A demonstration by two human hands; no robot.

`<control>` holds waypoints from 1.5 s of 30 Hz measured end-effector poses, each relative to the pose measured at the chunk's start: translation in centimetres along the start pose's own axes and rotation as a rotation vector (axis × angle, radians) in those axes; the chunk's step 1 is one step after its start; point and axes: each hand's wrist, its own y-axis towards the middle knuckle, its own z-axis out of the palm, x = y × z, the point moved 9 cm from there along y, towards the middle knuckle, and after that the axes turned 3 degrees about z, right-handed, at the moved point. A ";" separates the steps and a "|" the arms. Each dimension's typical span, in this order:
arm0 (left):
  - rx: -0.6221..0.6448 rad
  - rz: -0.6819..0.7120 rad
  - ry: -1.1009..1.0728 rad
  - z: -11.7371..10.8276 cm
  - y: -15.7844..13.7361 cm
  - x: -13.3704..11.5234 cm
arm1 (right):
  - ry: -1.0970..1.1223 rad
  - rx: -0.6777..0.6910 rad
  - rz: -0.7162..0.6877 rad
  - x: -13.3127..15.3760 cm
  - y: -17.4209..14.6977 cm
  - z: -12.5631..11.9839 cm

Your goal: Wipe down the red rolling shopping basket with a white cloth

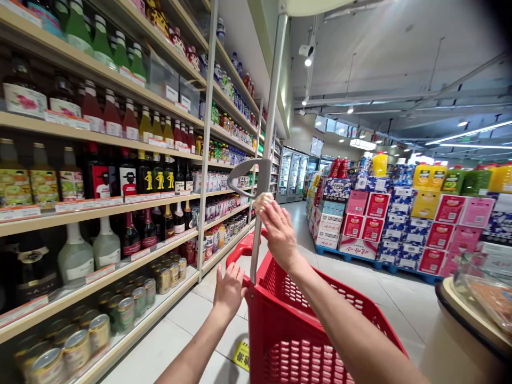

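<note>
A crumpled whitish cloth [264, 201] is under the fingers of my right hand [281, 234], pressed to the grey metal pole [273, 112] just below its grey plastic bracket [262, 176]. The pole rises from the corner of a red plastic shopping cart [296, 320] with perforated walls. Lower and to the left, my left hand [229, 292] has its fingers closed over the cart's red handle [241, 248]. The underside of that grip is hidden.
Shelves [160, 202] of bottles and cans line the left side. Stacked drink cartons [368, 218] stand on a blue pallet [360, 258] across the tiled aisle. A round cream-coloured stand [452, 325] is close at right. A yellow floor sticker [242, 354] lies beside the cart.
</note>
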 end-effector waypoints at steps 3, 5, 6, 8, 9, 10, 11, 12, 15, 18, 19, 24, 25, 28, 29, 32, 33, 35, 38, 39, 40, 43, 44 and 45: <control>-0.027 0.016 -0.059 -0.9 -0.4 -1.1 | -0.021 0.226 -0.153 1.8 -2.8 2.8; -0.033 0.012 -0.101 -1.4 -0.6 -1.8 | -0.004 0.353 -0.210 2.6 -8.1 4.2; -0.032 0.005 -0.117 -1.6 -0.8 -2.1 | 0.019 0.414 -0.231 2.9 -11.1 4.8; -0.026 -0.003 -0.137 -1.9 -1.1 -2.8 | 0.072 0.484 -0.204 2.8 -16.3 5.3; -0.026 -0.001 -0.142 -2.0 -1.2 -3.2 | 0.090 0.475 -0.153 2.3 -18.2 5.2; -0.028 0.004 -0.144 -2.1 -1.3 -3.7 | 0.106 0.460 -0.104 1.9 -19.6 5.0; -0.032 0.007 -0.143 -2.1 -1.4 -4.2 | 0.119 0.432 -0.055 1.5 -20.7 4.7; -0.036 0.004 -0.138 -2.1 -1.5 -4.7 | 0.129 0.409 -0.018 1.2 -21.5 4.3; -0.041 -0.021 -0.115 -1.8 -1.8 -6.4 | 0.147 0.313 0.092 0.3 -23.2 2.7; -0.040 -0.023 -0.116 -1.7 -2.2 -8.7 | 0.164 0.219 0.210 -0.8 -24.9 0.7; -0.039 -0.019 -0.128 -1.8 -2.4 -9.5 | 0.174 0.199 0.246 -1.3 -25.5 0.1; 0.019 0.005 -0.360 -3.0 -1.6 -11.8 | 0.190 0.152 0.441 -2.8 -26.7 -2.6; 0.034 -0.002 -0.430 -3.0 -1.1 -11.7 | 0.199 0.142 0.463 -2.8 -26.4 -3.1; 0.055 -0.031 -0.540 -2.4 0.6 -10.8 | 0.234 0.133 0.451 -2.5 -24.6 -4.2; 0.065 -0.008 -0.530 -2.0 1.0 -10.8 | 0.226 0.128 0.456 -2.7 -24.1 -4.4; 0.081 0.114 -0.442 -0.7 1.2 -12.8 | 0.157 0.101 0.522 -4.9 -23.3 -5.2; 0.072 0.138 -0.421 -0.4 0.9 -13.7 | 0.138 0.093 0.538 -5.8 -23.4 -5.6; 0.040 0.146 -0.404 -0.2 0.4 -15.7 | 0.115 0.098 0.560 -7.7 -23.9 -6.2; 0.020 0.202 -0.424 -0.4 0.3 -18.8 | 0.075 0.163 0.655 -11.0 -25.5 -7.5; 0.023 0.247 -0.441 -0.5 0.5 -19.6 | 0.062 0.193 0.700 -12.1 -26.0 -8.1; 0.026 0.292 -0.456 -0.6 0.9 -20.2 | 0.053 0.224 0.745 -13.2 -26.5 -8.7; 0.029 0.276 -0.442 -0.3 3.0 -19.1 | 0.040 0.275 0.872 -16.1 -27.4 -10.7; 0.033 0.220 -0.415 0.2 3.8 -18.1 | 0.043 0.274 0.898 -16.7 -27.5 -11.4; 0.040 0.166 -0.387 0.7 4.4 -17.2 | 0.043 0.253 0.916 -17.3 -27.4 -12.1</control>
